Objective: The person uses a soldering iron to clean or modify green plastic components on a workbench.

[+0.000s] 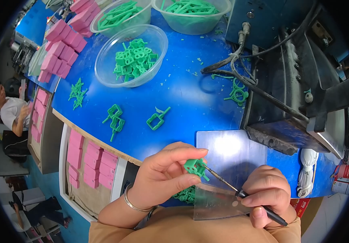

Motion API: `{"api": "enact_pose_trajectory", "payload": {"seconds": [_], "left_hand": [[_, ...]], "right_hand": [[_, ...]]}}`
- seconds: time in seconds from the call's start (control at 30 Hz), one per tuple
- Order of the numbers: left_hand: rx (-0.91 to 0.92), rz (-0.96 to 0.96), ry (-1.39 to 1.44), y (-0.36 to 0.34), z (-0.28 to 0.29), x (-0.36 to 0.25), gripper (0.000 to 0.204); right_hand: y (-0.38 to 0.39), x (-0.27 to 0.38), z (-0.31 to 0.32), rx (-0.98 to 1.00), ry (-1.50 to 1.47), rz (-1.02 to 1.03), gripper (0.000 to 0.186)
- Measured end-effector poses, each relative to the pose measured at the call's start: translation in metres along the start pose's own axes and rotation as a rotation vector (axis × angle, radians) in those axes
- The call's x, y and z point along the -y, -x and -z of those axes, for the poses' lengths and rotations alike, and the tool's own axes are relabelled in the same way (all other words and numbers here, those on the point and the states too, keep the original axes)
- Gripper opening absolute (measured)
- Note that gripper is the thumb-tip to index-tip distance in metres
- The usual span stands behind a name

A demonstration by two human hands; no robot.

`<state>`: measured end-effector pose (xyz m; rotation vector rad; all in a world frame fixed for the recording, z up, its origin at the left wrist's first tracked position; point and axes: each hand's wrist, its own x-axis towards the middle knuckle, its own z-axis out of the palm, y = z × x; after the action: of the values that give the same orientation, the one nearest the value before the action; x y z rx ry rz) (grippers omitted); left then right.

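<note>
My left hand (pixel 161 172) pinches a small green openwork piece (pixel 195 167) between thumb and fingers, above the near edge of the table. In my right hand (pixel 270 190) is a slim tool (pixel 224 181) with a black handle and a thin metal shaft. Its tip reaches the green piece and seems to touch it. Beneath the tool lies a shiny grey plate (pixel 227 152). More green pieces (pixel 186 195) show partly below my left hand. Farther off on the blue table sit a single square green frame (pixel 156 120) and a joined pair of frames (pixel 115 119).
A clear tub (pixel 101 60) of green pieces stands among other tubs. Pink blocks (pixel 62 55) are stacked at left. A dark machine (pixel 287 89) with cables (pixel 239 75) fills the right, beside a bundled white cord (pixel 307 172). A person (pixel 12 109) sits far left.
</note>
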<state>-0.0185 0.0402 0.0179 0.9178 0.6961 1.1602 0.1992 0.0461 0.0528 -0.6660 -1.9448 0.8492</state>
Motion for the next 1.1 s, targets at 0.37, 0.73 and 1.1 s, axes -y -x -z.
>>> {"api": "enact_pose_trajectory", "payload": {"seconds": [0.37,0.73,1.1], "left_hand": [[-0.009,-0.012,-0.009,-0.0004,-0.0006,0.0004,0.040],[-0.011,-0.013,0.000,-0.0003,-0.0008,0.0011,0.040],[-0.008,-0.021,-0.005,-0.0005,-0.0009,0.0006,0.041]], "right_hand": [[-0.0004,-0.0010,-0.0004,-0.002,-0.011,0.004,0.013],[-0.0003,-0.0001,-0.0007,-0.001,-0.002,-0.013,0.012],[-0.0006,-0.0003,-0.0006,-0.003,-0.005,-0.009,0.012]]}}
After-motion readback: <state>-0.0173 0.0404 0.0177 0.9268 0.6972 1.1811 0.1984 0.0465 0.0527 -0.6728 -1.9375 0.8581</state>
